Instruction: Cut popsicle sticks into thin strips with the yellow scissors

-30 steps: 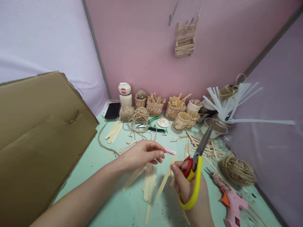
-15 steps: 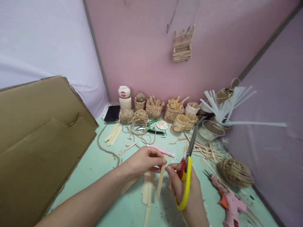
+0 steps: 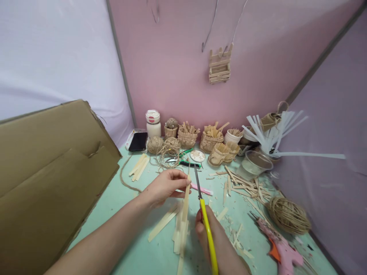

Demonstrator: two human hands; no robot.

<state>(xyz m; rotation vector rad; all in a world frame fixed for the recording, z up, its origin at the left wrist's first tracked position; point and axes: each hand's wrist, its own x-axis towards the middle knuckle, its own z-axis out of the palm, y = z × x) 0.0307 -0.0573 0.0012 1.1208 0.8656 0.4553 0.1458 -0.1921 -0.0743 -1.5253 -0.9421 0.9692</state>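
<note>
Left hand [image 3: 166, 187] pinches thin wooden strip [image 3: 185, 204] between thumb and fingers, above loose wooden strips [image 3: 177, 240] on green surface [image 3: 137, 258]. Right hand [image 3: 220, 238], fingers curled around yellow-handled scissors [image 3: 203, 206], just right of held strip. Pink glue gun [image 3: 283, 248] farther right.

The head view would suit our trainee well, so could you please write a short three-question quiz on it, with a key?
1. Which hand holds the yellow-handled scissors: (a) left, (b) right, (c) neither?
2. True or false: the pink glue gun hangs on the wall.
3. Fill in the blank: the left hand pinches a thin, pale ______.

Key:
1. b, the right hand.
2. False; the pink glue gun lies on the table.
3. Wooden strip.
</note>
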